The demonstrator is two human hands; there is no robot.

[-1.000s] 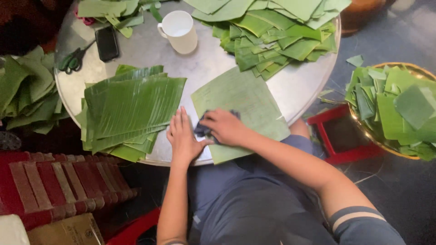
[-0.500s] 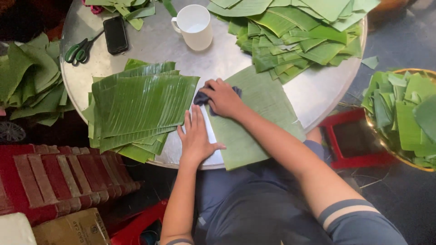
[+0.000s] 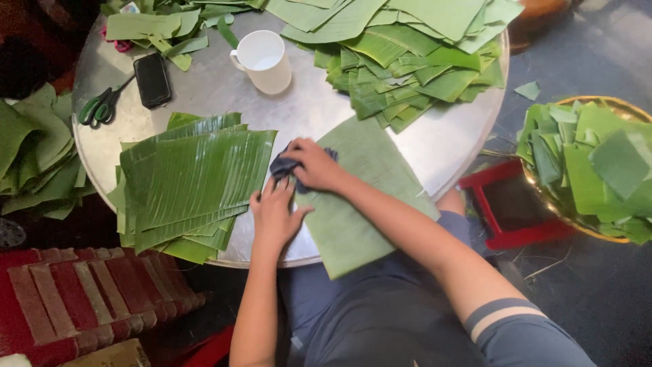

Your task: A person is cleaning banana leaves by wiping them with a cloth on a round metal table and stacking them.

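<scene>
I see right hand (image 3: 314,165) clenched on dark blue cloth (image 3: 284,165) | left hand (image 3: 275,214) flat, pinning broad green banana leaf (image 3: 363,197) at bench (image 3: 448,146) near edge | leaf judged light, floppy, tear-prone; hold by edges

Bare table (image 3: 217,92) open ahead of hands; mug (image 3: 263,61), leaf stack (image 3: 193,180), leaf heap (image 3: 407,61) flank it.
</scene>
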